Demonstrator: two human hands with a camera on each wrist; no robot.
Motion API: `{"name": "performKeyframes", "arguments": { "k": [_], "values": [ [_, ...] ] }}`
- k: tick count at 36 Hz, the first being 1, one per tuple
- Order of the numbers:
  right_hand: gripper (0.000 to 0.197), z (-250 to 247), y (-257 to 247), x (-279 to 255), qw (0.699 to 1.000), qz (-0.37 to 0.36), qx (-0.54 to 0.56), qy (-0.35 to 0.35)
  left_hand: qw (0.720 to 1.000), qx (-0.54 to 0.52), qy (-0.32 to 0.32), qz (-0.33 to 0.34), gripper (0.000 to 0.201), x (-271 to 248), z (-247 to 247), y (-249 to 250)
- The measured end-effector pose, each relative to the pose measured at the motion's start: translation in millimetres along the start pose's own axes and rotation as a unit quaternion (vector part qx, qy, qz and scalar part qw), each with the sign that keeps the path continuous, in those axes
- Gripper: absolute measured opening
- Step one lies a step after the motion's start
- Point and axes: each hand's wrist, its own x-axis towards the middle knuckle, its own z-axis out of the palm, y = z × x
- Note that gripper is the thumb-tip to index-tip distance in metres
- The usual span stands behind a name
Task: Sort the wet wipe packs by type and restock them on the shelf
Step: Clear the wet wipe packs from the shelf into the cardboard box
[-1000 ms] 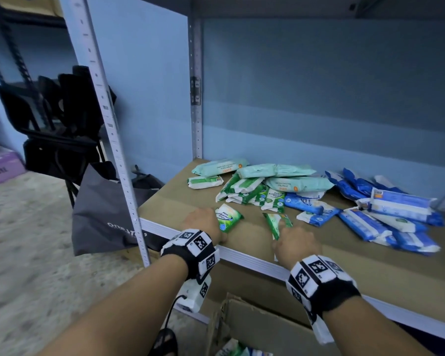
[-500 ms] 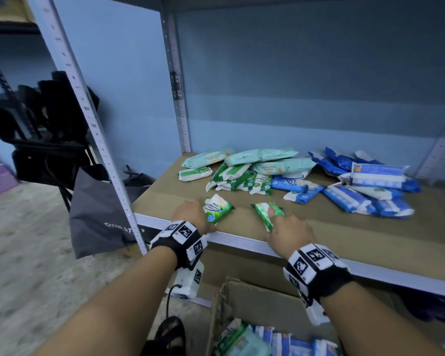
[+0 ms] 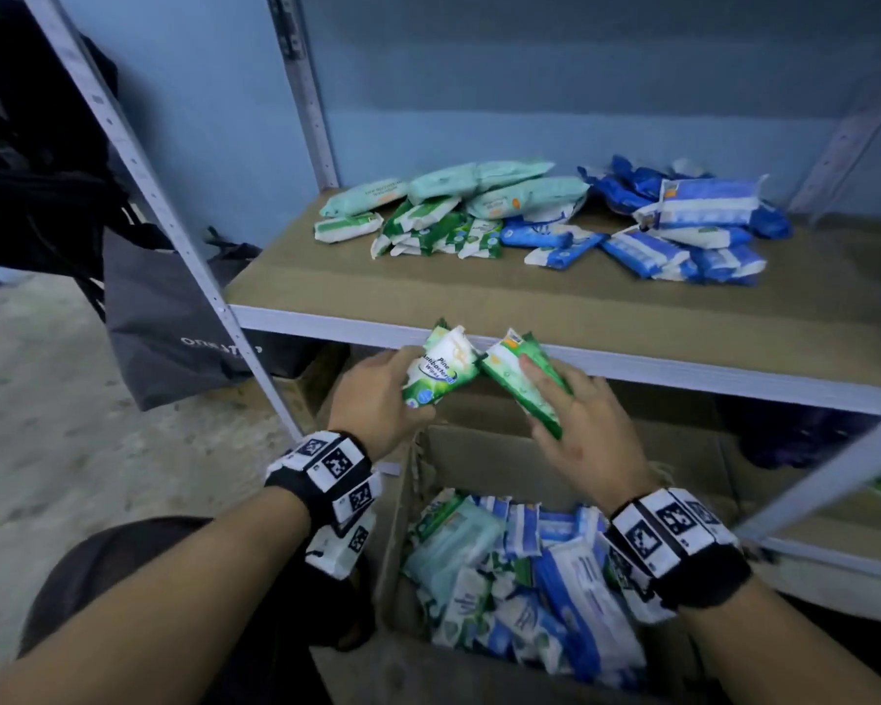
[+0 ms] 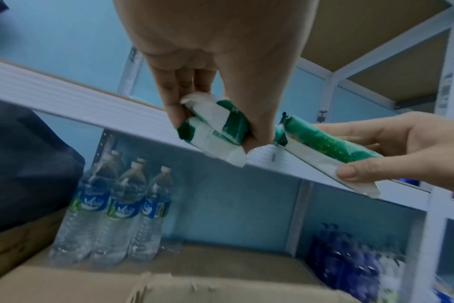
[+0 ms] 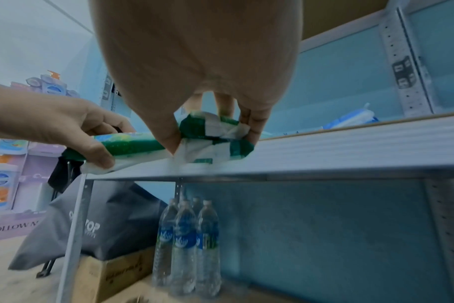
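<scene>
My left hand (image 3: 408,386) grips a green-and-white "Pine Antibacterial Wipes" pack (image 3: 441,371) and my right hand (image 3: 548,399) holds a second green pack (image 3: 522,381). The two packs nearly touch end to end just in front of the shelf's (image 3: 555,307) white front edge, above the box. In the left wrist view, the fingers (image 4: 176,98) and thumb pinch the first pack (image 4: 215,131). In the right wrist view the other pack (image 5: 215,141) is clamped between thumb and fingers. At the back of the shelf lie mint packs (image 3: 479,183), green-white packs (image 3: 436,231) and blue packs (image 3: 682,226) in groups.
An open cardboard box (image 3: 484,450) below my hands holds several mixed green, mint and blue packs. Water bottles (image 4: 117,213) stand under the shelf. A grey bag (image 3: 174,323) leans left of the metal upright (image 3: 174,211). The front half of the shelf board carries nothing.
Both hands have drawn back off the front of the shelf board, each lifting its green pack, and now hold them in the air over the box. My view has tilted down.
</scene>
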Motion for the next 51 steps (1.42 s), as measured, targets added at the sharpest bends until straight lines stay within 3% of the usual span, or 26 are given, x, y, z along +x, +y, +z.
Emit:
{"name": "performKeyframes", "arguments": {
  "k": [5,11,14,18,24,30,34,37,40,44,49,51],
  "values": [
    [0.070,29,23,-49,0.999,0.031,0.024,-0.022,0.997,0.010,-0.083,-0.001,0.069,-32,40,12],
    [0.069,76,56,-98,0.979,0.110,0.013,-0.171,0.972,-0.017,-0.230,-0.042,0.057,-66,95,20],
    [0.069,101,73,-120,0.959,0.124,-0.004,-0.255,0.952,-0.013,-0.300,-0.056,0.063,-79,122,18],
    [0.069,120,88,-138,0.926,0.168,-0.014,-0.337,0.938,0.006,-0.341,-0.055,0.075,-90,151,15],
    [0.058,134,100,-155,0.904,0.228,0.011,-0.362,0.920,0.007,-0.385,-0.076,0.068,-99,180,20],
    [0.044,138,109,-161,0.878,0.337,0.038,-0.339,0.904,0.013,-0.415,-0.101,0.067,-100,205,32],
    [0.044,141,110,-161,0.871,0.379,0.058,-0.306,0.895,-0.018,-0.426,-0.130,0.087,-97,226,37],
    [0.048,144,110,-164,0.867,0.380,0.085,-0.310,0.869,-0.067,-0.470,-0.138,0.105,-98,237,45],
    [0.043,143,112,-165,0.862,0.379,0.093,-0.323,0.841,-0.101,-0.516,-0.126,0.109,-102,246,48],
    [0.046,139,112,-165,0.845,0.359,0.094,-0.384,0.825,-0.075,-0.552,-0.096,0.094,-102,249,46],
    [0.046,133,106,-162,0.855,0.346,0.089,-0.375,0.844,-0.043,-0.532,-0.047,0.083,-100,237,46],
    [0.045,127,102,-156,0.862,0.339,0.089,-0.365,0.854,-0.019,-0.519,-0.027,0.065,-95,229,47]
  ]
}}
